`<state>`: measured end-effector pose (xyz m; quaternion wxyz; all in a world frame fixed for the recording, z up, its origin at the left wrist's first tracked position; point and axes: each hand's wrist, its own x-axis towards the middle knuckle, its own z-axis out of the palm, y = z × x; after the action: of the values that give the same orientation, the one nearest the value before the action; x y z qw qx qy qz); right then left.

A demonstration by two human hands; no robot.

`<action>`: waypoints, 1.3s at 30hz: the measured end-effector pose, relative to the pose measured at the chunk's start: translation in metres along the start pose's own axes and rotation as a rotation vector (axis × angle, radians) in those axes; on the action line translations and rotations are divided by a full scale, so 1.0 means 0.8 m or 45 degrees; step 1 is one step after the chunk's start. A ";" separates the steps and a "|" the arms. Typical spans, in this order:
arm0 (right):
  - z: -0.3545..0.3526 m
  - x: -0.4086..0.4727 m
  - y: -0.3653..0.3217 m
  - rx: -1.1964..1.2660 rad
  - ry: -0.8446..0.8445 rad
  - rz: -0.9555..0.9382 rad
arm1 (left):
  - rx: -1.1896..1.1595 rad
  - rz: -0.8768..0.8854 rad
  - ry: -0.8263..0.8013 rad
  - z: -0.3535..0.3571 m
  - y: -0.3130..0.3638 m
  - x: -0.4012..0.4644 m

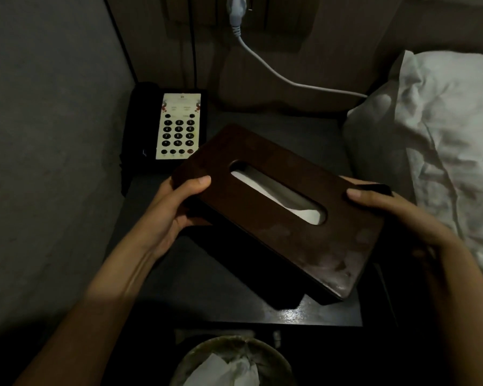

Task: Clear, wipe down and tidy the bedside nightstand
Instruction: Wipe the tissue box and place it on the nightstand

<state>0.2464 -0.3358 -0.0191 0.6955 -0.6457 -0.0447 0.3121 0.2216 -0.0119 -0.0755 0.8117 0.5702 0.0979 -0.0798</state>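
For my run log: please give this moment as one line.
both hands: left hand, right hand | hold: dark brown wooden tissue box | over: dark nightstand

Box [276, 207] covers much of the surface [318, 316]; cannot tell whether its underside touches or hangs clear. Left hand [173, 210]: fingers under the box, hidden; only thumb shows on top. Right hand [388, 207]: same, fingers out of sight behind box edge. Small dark object [379, 188] behind right thumb, mostly hidden, unidentifiable. Phone [168, 126]: key labels too small to read, near corner hidden by box. Bin [232, 360] cut off by bottom edge. Plug [236, 9] cut by top edge. Cable [290, 79] runs behind pillow [430, 121]; pillow cut by right edge.
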 end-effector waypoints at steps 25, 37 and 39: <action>0.038 0.061 0.026 0.055 0.481 -0.266 | 0.190 -0.098 -0.423 0.060 -0.016 -0.010; 0.031 0.070 0.030 0.572 1.100 -0.477 | 0.054 -0.173 -0.185 0.046 -0.013 -0.006; 0.026 0.068 0.033 0.653 1.196 -0.540 | 0.065 -0.154 -0.175 0.049 -0.016 -0.007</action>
<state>0.2706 -0.2913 -0.0585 0.8224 -0.5027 0.2177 -0.1536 0.2161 -0.0527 -0.0728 0.7955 0.5769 0.0742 -0.1699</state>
